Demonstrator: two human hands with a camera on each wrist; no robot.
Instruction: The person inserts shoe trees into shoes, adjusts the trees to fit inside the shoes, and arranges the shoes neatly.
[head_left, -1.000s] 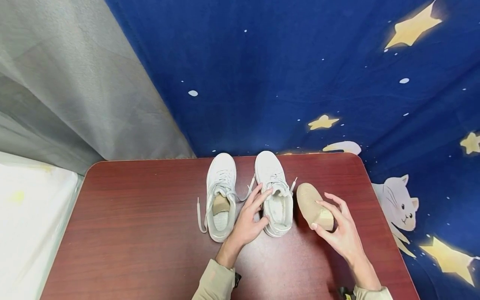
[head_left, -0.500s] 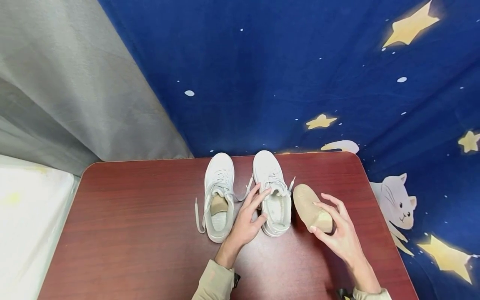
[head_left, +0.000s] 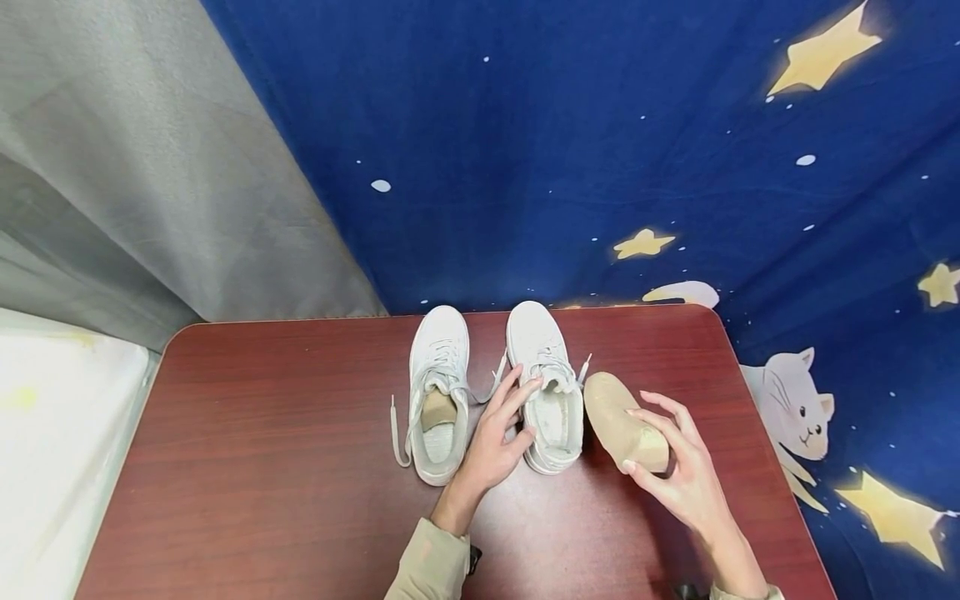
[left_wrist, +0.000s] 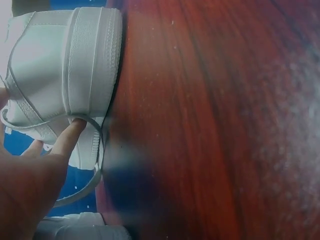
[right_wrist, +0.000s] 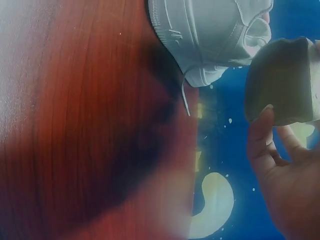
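In the head view, a pair of white lace-up sneakers stands side by side, toes toward the far table edge. My left hand (head_left: 495, 446) lies against the left side of the right sneaker (head_left: 538, 342), its fingers fairly straight, touching the shoe near the laces and collar. A loose lace (left_wrist: 92, 182) loops past the hand in the left wrist view. My right hand (head_left: 686, 467) pinches a beige, toe-shaped shoe tree (head_left: 622, 417) by its blunt end, held above the table right of that sneaker. In the left sneaker (head_left: 441, 329) sits a similar beige piece (head_left: 437, 409).
A dark red wooden table (head_left: 285, 433) carries both sneakers. A blue curtain (head_left: 480, 167) with stars hangs right behind its far edge, and a grey curtain (head_left: 187, 192) at the left. A white surface (head_left: 60, 417) lies beyond the table's left edge.
My right hand has tilted the shoe tree slightly and brought its rounded tip a little nearer to me. My left hand stays on the right sneaker, and both sneakers are still.
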